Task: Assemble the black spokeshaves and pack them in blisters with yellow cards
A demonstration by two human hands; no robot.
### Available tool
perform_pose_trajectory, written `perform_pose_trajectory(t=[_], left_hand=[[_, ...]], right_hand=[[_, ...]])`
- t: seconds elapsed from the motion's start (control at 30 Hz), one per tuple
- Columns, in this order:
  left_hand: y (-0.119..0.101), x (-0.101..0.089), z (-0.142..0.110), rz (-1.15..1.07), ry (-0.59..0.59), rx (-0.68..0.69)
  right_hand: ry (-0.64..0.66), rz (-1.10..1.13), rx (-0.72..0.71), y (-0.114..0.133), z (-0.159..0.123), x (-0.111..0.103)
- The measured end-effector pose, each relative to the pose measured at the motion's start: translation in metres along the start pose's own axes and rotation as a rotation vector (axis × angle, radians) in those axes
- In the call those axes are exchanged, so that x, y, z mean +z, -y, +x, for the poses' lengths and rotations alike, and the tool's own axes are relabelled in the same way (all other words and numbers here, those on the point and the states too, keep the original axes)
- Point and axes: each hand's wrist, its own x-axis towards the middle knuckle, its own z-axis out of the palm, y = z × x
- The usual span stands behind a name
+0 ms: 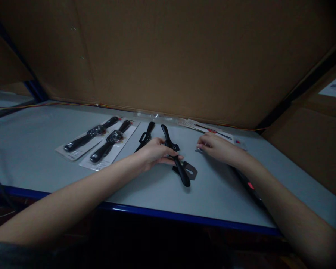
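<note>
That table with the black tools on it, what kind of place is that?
It looks like a packing bench in a workshop or small warehouse. Black spokeshaves lie on backing cards, the grey table has a blue edge, and brown cardboard sheets stand behind it.

Inspection finds no legible text. Of 3 cards, the left backing card (72, 152), the middle backing card (99, 164) and the far card (192, 122) each bear small print and red marks, too small and dim to read. No brand confirmed.
</note>
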Motion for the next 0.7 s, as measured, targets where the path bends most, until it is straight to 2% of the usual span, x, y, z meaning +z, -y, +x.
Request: perform_pose_trajectory(t=[0.07,0.13,0.2,0.3,0.5,0.7], left_hand=[[0.001,0.000,0.001,0.001,-0.002,0.012],[0.002,0.000,0.001,0.013,-0.010,0.022],[0.003,0.001,0.002,0.034,-0.006,0.032],[0.004,0.004,0.001,0.077,-0.010,0.049],[0.003,0.013,-0.005,0.130,-0.083,0.045],[0.002,0.018,-0.010,0.135,-0.098,0.046]], right_hand=[[-0.044,-0.031,0.013,0.007,-0.001,-0.002],[-0.081,0.039,0.053,0.018,-0.003,-0.007],[-0.114,0.236,0.070,0.031,-0.006,-0.013],[-0.149,0.504,0.021,0.053,-0.011,-0.019],[-0.217,0.398,-0.118,0.076,-0.014,-0.015],[-0.182,0.479,-0.062,0.082,-0.013,-0.008]])
